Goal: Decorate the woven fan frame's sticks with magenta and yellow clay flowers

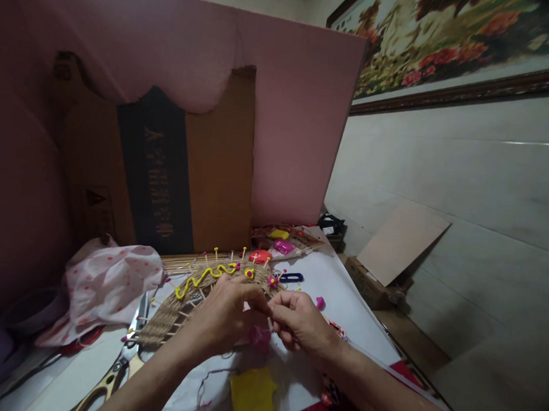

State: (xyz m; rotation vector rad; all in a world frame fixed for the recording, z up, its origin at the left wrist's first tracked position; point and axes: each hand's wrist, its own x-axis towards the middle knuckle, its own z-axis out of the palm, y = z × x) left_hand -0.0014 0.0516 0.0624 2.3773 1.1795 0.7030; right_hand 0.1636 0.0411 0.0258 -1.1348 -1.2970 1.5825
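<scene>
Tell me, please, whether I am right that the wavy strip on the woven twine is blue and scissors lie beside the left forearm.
The colour is wrong: the head view shows the wavy strip on the woven twine is yellow; the scissors lie beside the left forearm.

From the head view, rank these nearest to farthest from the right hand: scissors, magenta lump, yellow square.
1. Magenta lump: just right of the right hand, on the white surface.
2. Yellow square: lower left of it, toward the viewer.
3. Scissors: well over to the left.
</scene>
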